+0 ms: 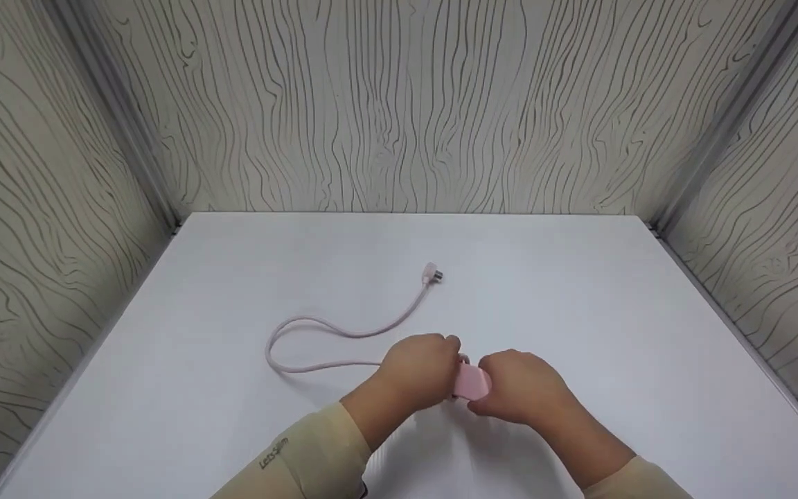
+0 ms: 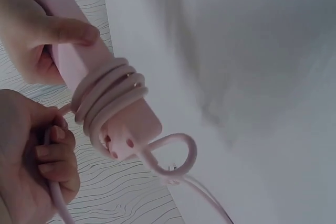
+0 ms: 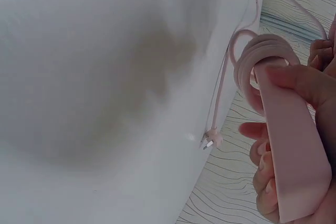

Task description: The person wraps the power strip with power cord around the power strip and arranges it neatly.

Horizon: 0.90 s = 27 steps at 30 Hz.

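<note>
Gripping pink rectangular plastic block [image 1: 472, 382] above white desk [image 1: 579, 291]: right hand [image 1: 525, 384]. Left hand [image 1: 418, 371] fingers curled round pale pink flexible cord [image 1: 357, 335], which coils round block's end. Pale pink pronged plug [image 1: 429, 272] on desk.

On the white table [image 1: 579, 298] lies a loosely curved pink cord [image 1: 361, 335], ending in a plug [image 1: 429, 273].

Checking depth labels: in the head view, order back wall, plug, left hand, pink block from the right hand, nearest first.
1. Pink block: in the right hand.
2. Left hand: just left.
3. Plug: ahead and left.
4. Back wall: beyond the plug.
</note>
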{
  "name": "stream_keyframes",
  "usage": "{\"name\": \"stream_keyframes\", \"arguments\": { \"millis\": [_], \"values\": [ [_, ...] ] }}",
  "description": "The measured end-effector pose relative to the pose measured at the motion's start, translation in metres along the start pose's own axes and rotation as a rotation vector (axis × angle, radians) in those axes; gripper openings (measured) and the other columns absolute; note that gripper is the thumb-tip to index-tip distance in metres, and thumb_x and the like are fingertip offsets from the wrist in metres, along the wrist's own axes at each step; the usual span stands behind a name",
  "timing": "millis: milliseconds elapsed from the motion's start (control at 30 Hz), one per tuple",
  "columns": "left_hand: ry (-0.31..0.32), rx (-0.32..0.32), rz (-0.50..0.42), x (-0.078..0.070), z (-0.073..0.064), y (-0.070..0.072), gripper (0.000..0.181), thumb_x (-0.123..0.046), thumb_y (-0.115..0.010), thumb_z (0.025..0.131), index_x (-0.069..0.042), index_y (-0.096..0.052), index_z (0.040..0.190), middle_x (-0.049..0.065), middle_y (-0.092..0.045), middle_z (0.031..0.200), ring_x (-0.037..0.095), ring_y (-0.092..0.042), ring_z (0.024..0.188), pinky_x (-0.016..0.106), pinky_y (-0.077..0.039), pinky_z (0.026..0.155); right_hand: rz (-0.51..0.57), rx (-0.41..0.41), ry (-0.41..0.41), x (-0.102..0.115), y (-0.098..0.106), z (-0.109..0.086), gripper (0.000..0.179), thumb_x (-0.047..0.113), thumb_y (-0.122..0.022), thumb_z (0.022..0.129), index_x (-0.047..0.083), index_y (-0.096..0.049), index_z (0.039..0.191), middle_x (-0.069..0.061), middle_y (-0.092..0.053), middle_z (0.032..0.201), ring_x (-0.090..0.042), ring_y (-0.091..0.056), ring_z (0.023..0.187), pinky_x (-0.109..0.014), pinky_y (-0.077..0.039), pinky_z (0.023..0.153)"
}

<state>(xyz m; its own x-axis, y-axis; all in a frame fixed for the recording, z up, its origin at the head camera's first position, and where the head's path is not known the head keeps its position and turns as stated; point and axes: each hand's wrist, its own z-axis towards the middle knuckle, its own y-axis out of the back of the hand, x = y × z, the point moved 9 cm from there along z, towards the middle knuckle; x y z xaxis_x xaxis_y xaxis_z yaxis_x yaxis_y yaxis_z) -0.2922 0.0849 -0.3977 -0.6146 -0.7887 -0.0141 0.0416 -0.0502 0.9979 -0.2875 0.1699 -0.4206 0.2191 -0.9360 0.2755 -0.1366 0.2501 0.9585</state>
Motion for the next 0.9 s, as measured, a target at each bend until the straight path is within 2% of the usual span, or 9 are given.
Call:
{"name": "stream_keyframes", "arguments": {
  "millis": [167,300,400,600,800,900],
  "values": [
    [0.087,-0.042,-0.174,0.007,-0.003,-0.004,0.023,-0.03,-0.045,0.095,-0.01,-0.056,0.094,0.001,-0.055,0.07,0.013,-0.051,0.06,0.026,-0.048,0.057,0.021,-0.036,-0.062,-0.005,0.003,0.003,0.021,0.034,-0.073,0.067,0.018,-0.061,0.073,0.01,-0.052,0.058,-0.012,-0.047,0.054,-0.031,-0.039,0.053],
    [0.164,-0.022,-0.293,0.011,-0.005,-0.011,0.029,-0.033,-0.041,0.097,-0.01,-0.057,0.107,0.003,-0.063,0.084,0.015,-0.061,0.074,0.028,-0.051,0.067,0.045,-0.047,-0.105,-0.011,0.004,0.005,0.024,0.035,-0.075,0.066,0.018,-0.062,0.076,0.009,-0.053,0.06,-0.012,-0.048,0.056,-0.032,-0.039,0.053],
    [0.204,-0.024,-0.356,0.012,-0.007,-0.014,0.03,-0.033,-0.042,0.096,-0.011,-0.057,0.109,0.002,-0.064,0.09,0.014,-0.061,0.079,0.029,-0.05,0.07,0.041,-0.059,-0.121,-0.015,0.006,0.008,0.025,0.035,-0.074,0.067,0.016,-0.062,0.079,0.008,-0.054,0.061,-0.013,-0.048,0.056,-0.032,-0.039,0.052],
    [0.188,-0.034,-0.417,0.008,-0.011,-0.018,0.023,-0.03,-0.043,0.096,-0.013,-0.057,0.096,-0.003,-0.057,0.074,0.01,-0.052,0.066,0.026,-0.045,0.061,0.029,-0.093,-0.159,-0.025,0.012,0.013,0.024,0.036,-0.071,0.07,0.015,-0.06,0.077,0.005,-0.053,0.059,-0.014,-0.047,0.054,-0.032,-0.039,0.05],
    [0.199,-0.072,-0.441,0.011,-0.01,-0.018,0.022,-0.031,-0.042,0.097,-0.014,-0.056,0.099,-0.005,-0.053,0.071,0.009,-0.05,0.064,0.024,-0.044,0.058,0.079,-0.129,-0.149,-0.028,0.017,0.015,0.024,0.036,-0.071,0.071,0.015,-0.062,0.079,0.006,-0.054,0.061,-0.014,-0.048,0.055,-0.031,-0.038,0.051],
    [0.205,-0.091,-0.461,0.014,-0.009,-0.018,0.021,-0.033,-0.042,0.097,-0.016,-0.054,0.101,-0.006,-0.051,0.069,0.008,-0.049,0.063,0.023,-0.044,0.057,0.145,-0.135,-0.161,-0.03,0.018,0.015,0.023,0.036,-0.07,0.072,0.017,-0.063,0.082,0.006,-0.056,0.063,-0.014,-0.049,0.058,-0.031,-0.039,0.052]
  ]
}}
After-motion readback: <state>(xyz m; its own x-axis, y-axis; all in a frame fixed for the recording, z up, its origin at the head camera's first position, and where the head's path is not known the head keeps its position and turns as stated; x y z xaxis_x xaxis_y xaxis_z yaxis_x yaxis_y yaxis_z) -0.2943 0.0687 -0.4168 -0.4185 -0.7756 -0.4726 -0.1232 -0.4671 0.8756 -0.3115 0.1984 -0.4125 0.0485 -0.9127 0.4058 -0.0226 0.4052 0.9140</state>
